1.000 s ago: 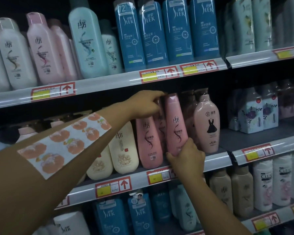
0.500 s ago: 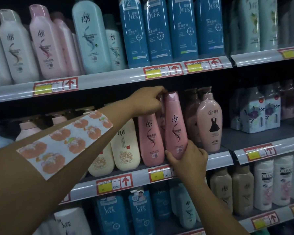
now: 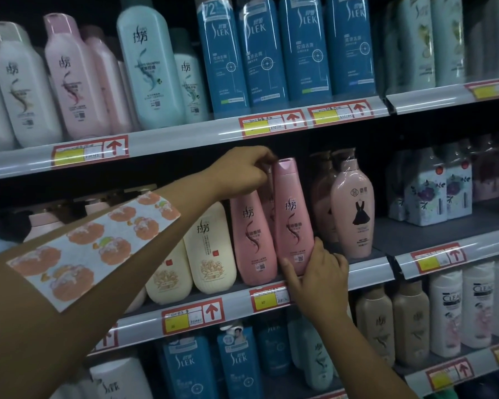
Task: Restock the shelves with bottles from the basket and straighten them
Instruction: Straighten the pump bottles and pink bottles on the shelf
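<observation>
You had the tall pink plastic shampoo bottle [image 3: 293, 217] at the centre of the frame, on the middle shelf's grey front rail [image 3: 369, 266], between a matching pink bottle [image 3: 251, 240] to its left and a pale pink pump bottle with a black dress on its label [image 3: 353, 214] to its right. Its long axis stood near upright, cap tipped slightly left. Your right hand [image 3: 320, 276] was directly below it, fingers curled round its base. Your left hand [image 3: 242, 174] was up beside the cap, fingertips bunched as if pinching; what they pinched I could not tell. Squaring it probably turned on the lower hand.
</observation>
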`<action>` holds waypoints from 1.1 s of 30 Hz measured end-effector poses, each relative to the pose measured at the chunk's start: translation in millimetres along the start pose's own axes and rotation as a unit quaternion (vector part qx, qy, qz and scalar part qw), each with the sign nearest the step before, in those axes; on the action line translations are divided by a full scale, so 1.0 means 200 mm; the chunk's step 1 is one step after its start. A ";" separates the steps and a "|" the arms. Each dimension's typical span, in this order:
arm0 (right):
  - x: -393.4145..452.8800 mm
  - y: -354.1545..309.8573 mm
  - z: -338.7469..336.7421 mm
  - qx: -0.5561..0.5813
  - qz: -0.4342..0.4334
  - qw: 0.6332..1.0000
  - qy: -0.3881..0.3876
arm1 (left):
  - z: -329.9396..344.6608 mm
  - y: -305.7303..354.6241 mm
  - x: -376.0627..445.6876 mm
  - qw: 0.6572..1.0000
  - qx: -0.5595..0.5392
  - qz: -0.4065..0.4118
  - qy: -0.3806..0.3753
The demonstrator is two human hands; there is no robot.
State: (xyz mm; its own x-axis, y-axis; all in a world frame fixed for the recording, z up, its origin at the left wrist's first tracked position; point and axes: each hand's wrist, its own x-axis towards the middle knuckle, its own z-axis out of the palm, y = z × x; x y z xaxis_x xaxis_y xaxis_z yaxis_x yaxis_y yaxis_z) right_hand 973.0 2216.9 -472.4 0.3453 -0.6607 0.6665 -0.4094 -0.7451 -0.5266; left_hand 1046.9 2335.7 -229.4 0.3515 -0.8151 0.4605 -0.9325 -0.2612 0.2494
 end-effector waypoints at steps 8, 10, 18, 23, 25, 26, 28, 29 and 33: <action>0.00 0.02 -0.01 0.022 -0.015 1.000 -0.010 | 0.00 0.02 -0.01 0.999 0.045 0.007 -0.014; -0.01 0.03 -0.02 0.038 -0.020 0.999 -0.021 | 0.01 0.03 0.00 0.998 0.067 0.010 -0.016; -0.02 0.21 -0.13 0.169 -0.004 0.985 0.043 | 0.10 0.09 0.05 0.975 0.211 0.066 0.007; 0.13 0.34 -0.23 0.184 0.097 0.976 0.060 | 0.14 0.21 0.15 0.970 0.220 0.099 -0.018; 0.19 0.36 -0.23 0.190 0.126 0.974 0.008 | 0.15 0.25 0.20 0.969 0.227 0.098 -0.026; 0.22 0.37 -0.22 0.187 0.133 0.973 0.000 | 0.16 0.27 0.23 0.968 0.230 0.095 -0.031; 0.27 0.36 -0.19 0.160 0.141 0.977 0.001 | 0.18 0.31 0.27 0.967 0.232 0.093 -0.048; 0.28 0.36 -0.18 0.144 0.144 0.979 0.003 | 0.19 0.33 0.28 0.967 0.229 0.092 -0.059; 0.32 0.34 -0.16 0.153 0.177 0.972 0.036 | 0.26 0.39 0.31 0.974 0.192 0.080 -0.086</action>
State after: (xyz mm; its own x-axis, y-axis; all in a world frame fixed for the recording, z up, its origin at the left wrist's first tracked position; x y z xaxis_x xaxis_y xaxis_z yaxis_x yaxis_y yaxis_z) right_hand 940.9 2126.2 -449.1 0.1646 -0.8807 0.4442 -0.2173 -0.4717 -0.8546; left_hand 991.5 2237.6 -224.8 0.2108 -0.9271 0.3099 -0.9481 -0.2712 -0.1662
